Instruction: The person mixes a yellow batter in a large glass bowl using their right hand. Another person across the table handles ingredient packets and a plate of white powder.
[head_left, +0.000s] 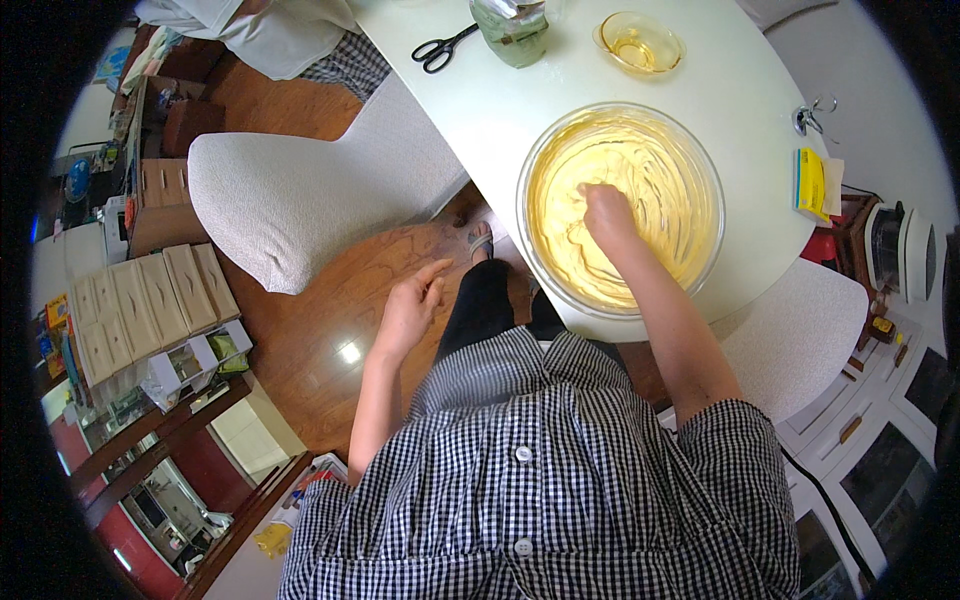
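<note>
A large clear glass bowl (716, 202) stands near the table's edge in front of me. Thick, pale yellow batter (660, 180) lies inside it, with swirl marks and smears up the wall. My right hand (609, 216) is inside the bowl at the batter, its fingers curled. The fingertips are partly hidden, and I cannot tell whether they grip anything. To the left, away from the table, my left hand (411, 311) hangs in the air above the wooden floor. It holds nothing, and its index finger stretches towards the table.
On the white table (480, 112) are black-handled scissors (439, 52), a green pouch (514, 34), an amber glass bowl (641, 45), a metal whisk attachment (810, 116) and a yellow tissue box (811, 184). Covered chairs (300, 195) flank the table. Another person's clothing (270, 34) shows at upper left.
</note>
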